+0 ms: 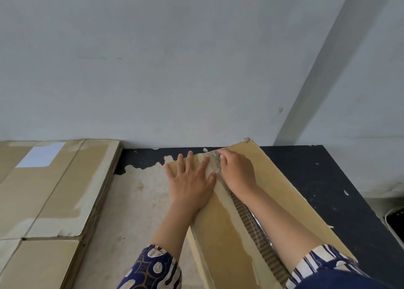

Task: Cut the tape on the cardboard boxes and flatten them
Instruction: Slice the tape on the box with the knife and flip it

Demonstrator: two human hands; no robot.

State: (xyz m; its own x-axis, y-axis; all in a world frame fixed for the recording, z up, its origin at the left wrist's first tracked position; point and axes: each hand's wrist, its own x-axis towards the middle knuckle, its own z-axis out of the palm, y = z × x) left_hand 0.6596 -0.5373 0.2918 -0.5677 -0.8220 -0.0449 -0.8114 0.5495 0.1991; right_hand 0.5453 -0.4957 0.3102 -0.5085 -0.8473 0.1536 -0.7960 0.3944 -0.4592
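Left hand (192, 179) lies flat, fingers spread, pressing the cardboard box (220, 240); right hand (237, 170) beside it pinches clear tape (215, 159) at the seam's far end. Box rests on the worn table (140, 192), flattened boxes (43, 190) stacked left.

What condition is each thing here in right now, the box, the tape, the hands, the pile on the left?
Box: top seam split open along its length.
Tape: partly peeled, pinched at the far end.
Left hand: flat, pressing the left flap.
Right hand: pinching the tape.
Flattened cardboard stack: lying flat.
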